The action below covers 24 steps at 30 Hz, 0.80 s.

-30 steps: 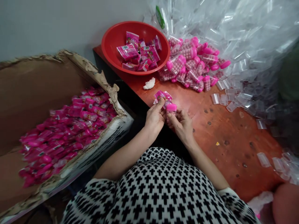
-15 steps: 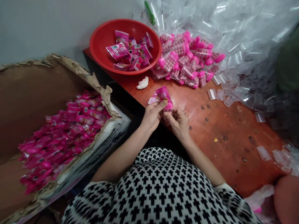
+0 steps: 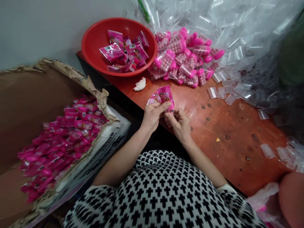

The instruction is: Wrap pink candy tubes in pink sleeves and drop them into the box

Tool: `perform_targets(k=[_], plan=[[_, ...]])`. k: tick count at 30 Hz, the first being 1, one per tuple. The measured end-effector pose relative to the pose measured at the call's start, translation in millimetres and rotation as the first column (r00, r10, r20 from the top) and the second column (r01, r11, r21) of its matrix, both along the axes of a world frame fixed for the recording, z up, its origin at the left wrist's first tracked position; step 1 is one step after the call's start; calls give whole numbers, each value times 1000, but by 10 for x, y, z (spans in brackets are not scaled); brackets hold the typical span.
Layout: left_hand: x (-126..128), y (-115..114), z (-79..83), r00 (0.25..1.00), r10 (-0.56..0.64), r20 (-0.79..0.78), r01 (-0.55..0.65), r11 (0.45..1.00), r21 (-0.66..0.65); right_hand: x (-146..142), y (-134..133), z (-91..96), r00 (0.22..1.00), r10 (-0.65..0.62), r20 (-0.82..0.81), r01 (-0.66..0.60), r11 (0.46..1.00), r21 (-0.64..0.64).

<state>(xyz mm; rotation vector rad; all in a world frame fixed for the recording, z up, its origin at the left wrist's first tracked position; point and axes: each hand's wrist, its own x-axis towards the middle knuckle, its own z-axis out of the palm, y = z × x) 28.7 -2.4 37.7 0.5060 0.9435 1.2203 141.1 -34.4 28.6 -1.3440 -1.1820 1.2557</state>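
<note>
A shiny pink printed packet point(image 3: 165, 93) rises above my hands over the table's near edge. My left hand point(image 3: 152, 117) is closed on it, the thumb pressed across its front. Against the packet's lower part is a small candy bottle point(image 3: 169, 109) with a pink lid, mostly covered by fingers. My right hand point(image 3: 180, 124) is curled round the bottle's lower end, close beside the left fingers. How far the bottle sits inside the packet is hidden.
A red bowl point(image 3: 89, 58) holds several pink packets. Candy-filled bottles point(image 3: 182, 58) lie piled beside it, with clear empty cups point(image 3: 230, 91) to the right. A torn cardboard box point(image 3: 111, 126) of filled packets stands left. A white crumpled lump point(image 3: 140, 84) rests on the orange-red table point(image 3: 213, 126).
The view has shifted slightly, so the bowl and bottles appear further left. Both hands keep their hold, and the packet stands a little wider above the left thumb.
</note>
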Motion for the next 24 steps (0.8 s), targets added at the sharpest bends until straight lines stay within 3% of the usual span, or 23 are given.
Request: perform_targets(k=[4,7,13,19,24], plan=[[-18,-2,17,999,-48,26,48,999,-6,-24,42,27,970,27,-243,-53,993,-103],[-32,6,2,995,-91,36,91,996,1,-29,53,33,948,31,-316,-84,985,-154],[-3,-15,-24,999,-50,16,50,999,-22,-29,-2,5,992,-66,-105,65,998,-10],[-20,-50,-23,993,-109,36,110,993,-38,-28,38,35,947,-11,-321,-54,979,-194],[26,-63,-34,994,-70,85,74,996,-49,2,-7,13,997,-40,-63,39,999,-24]])
